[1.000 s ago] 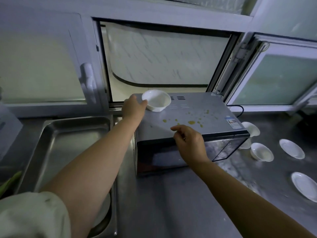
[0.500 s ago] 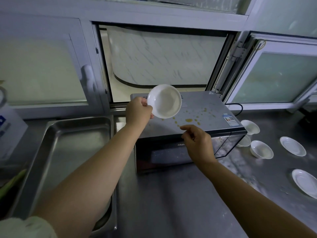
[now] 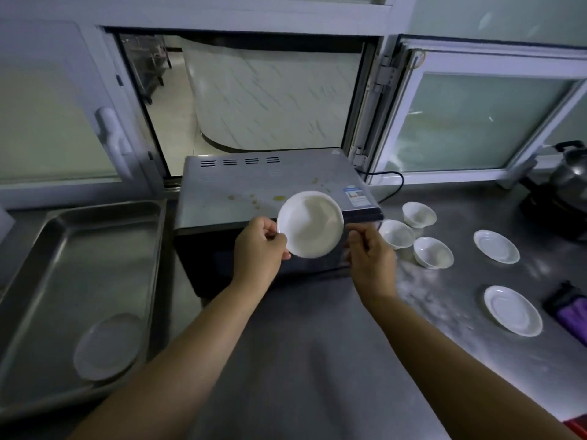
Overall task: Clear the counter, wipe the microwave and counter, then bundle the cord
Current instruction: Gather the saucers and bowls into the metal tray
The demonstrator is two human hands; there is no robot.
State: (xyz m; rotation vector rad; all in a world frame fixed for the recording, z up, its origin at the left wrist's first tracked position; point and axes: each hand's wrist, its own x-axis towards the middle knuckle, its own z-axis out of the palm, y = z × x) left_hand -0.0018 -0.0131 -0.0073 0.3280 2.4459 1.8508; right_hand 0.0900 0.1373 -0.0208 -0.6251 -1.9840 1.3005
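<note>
Holding a small white bowl (image 3: 310, 224) tilted toward the camera, a person stands at a stainless steel counter (image 3: 317, 360) in front of a microwave (image 3: 254, 198). The left hand (image 3: 259, 249) pinches the bowl's left rim between thumb and curled fingers, and the bowl hangs in the air before the microwave's upper front edge, touching nothing else. The right hand (image 3: 370, 254) sits just beside the bowl's right rim with its fingers loosely curled; whether they touch the rim cannot be told. Yellowish spatters (image 3: 279, 198) dot the microwave's grey top, near a blue-and-white label (image 3: 357, 195) at its right front corner. A black cord (image 3: 392, 182) loops from behind the microwave along the window sill. To the right of the microwave three more white bowls (image 3: 416, 233) cluster together on the counter, with two white saucers (image 3: 495, 246) lying farther right, well apart from each other, amid pale smears on the steel. To the left a metal tray (image 3: 38, 281) holds one white plate (image 3: 108, 346) at its near end. A dark kettle (image 3: 568, 173) stands at the far right edge.
</note>
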